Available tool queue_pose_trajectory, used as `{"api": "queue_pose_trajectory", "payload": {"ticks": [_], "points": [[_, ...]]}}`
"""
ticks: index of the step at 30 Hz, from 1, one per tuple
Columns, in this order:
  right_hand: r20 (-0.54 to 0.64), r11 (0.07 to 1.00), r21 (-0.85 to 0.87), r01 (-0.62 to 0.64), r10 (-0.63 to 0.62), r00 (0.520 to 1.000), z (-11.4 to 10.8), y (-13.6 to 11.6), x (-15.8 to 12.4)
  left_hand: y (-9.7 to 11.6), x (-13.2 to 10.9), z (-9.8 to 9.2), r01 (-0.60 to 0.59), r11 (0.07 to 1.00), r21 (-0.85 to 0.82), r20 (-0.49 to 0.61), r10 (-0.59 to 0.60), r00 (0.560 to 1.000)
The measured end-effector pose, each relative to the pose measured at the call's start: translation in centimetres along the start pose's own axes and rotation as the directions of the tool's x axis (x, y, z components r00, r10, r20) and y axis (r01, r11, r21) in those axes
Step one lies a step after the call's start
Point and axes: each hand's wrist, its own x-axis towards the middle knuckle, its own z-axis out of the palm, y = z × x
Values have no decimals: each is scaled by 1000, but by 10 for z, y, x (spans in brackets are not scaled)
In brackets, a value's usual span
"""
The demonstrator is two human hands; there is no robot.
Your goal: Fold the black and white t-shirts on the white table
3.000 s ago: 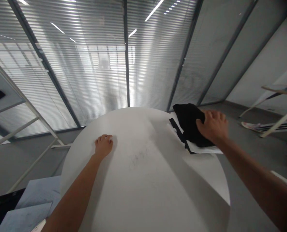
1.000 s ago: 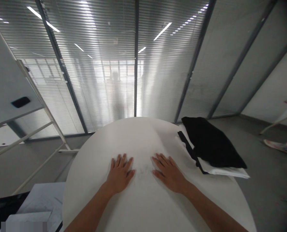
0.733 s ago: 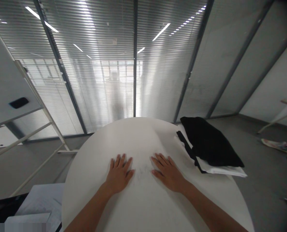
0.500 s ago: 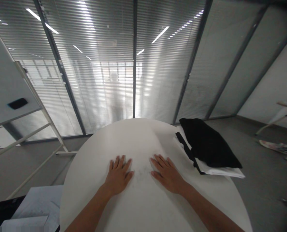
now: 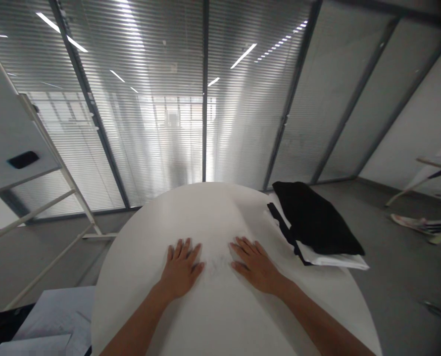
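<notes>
My left hand [image 5: 181, 269] lies flat on the round white table [image 5: 205, 212], its fingers spread and pointing away from me. Opposite it, my right hand [image 5: 255, 267] rests palm down in the same way, fingers apart. Neither hand holds anything. Faint grey smudges mark the tabletop between them. To the right of my right hand, apart from it, is a pile of folded black and white cloth [image 5: 313, 217], the black piece on top. Part of the pile reaches over the table's right edge.
A whiteboard [image 5: 12, 123] on a pale metal frame stands at the left, a black eraser-like item [image 5: 23, 159] on it. White sheets [image 5: 57, 311] lie low at the lower left. Glass panels with blinds [image 5: 161, 123] rise behind the table. Pale furniture legs [image 5: 402, 193] show at right.
The view has shifted slightly, so the cloth pile and the room appear a little further left. Both hands stay flat on the table in the same place.
</notes>
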Motion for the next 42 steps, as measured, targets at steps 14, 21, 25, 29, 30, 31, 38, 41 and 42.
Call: {"api": "queue_pose_trajectory", "payload": {"ticks": [14,21,25,29,30,31,38,41,42], "points": [[-505,889,-28,-457,382,774,-147,85,-29,0,1,-1,-6,1000,-5,11,6,1000],[-418,636,-194,-747,635,650,-109,108,-23,-1,1,-3,-3,1000,-23,49,4,999],[-399,626,-202,-753,650,647,-99,105,-22,-1,1,-2,5,1000,-28,42,-3,999],[-336,636,-178,-751,678,654,-106,108,-23,-3,1,1,-6,1000,-31,26,7,1000],[-322,638,-170,-751,685,654,-108,111,-24,-3,1,1,-5,1000,-31,26,6,1000],[-305,641,-163,-750,690,656,-109,115,-25,-3,1,1,-3,999,-32,28,4,1000],[-180,702,-112,-703,682,709,-110,158,-32,-4,1,2,-22,999,-39,6,23,1000],[-160,731,-69,-679,663,731,-114,170,-32,-6,1,7,-28,999,-31,-30,27,999],[-155,742,-51,-669,656,739,-116,172,-32,-6,2,8,-30,999,-29,-38,29,999]]}}
